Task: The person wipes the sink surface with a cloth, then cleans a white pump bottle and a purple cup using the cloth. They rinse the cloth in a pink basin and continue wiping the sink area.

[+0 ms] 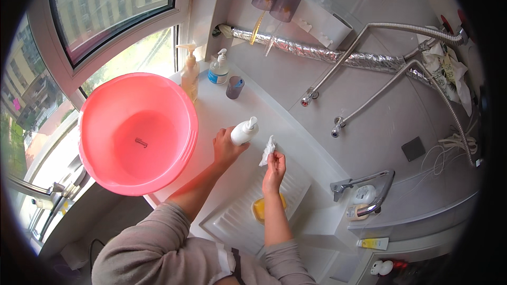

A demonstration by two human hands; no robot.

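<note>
Over the white counter (211,119), my left hand (226,146) is wrapped round a white pump bottle (244,133). The bottle tilts up and to the right, its pump head at the top. Just right of it, my right hand (274,171) pinches a crumpled white tissue or cloth (268,151) between its fingertips; which of the two it is I cannot tell. Bottle and white piece are apart. Below my right hand is a ribbed white washboard (232,216). A yellow block or dish (260,211) lies on it, partly hidden by my right forearm.
A large pink basin (100,142) stands at left by the window, a small dark hook-like shape inside. Behind are an amber pump bottle (190,76), a clear blue-labelled pump bottle (217,68) and a purple cup (235,87). A chrome faucet (342,186) rises at right.
</note>
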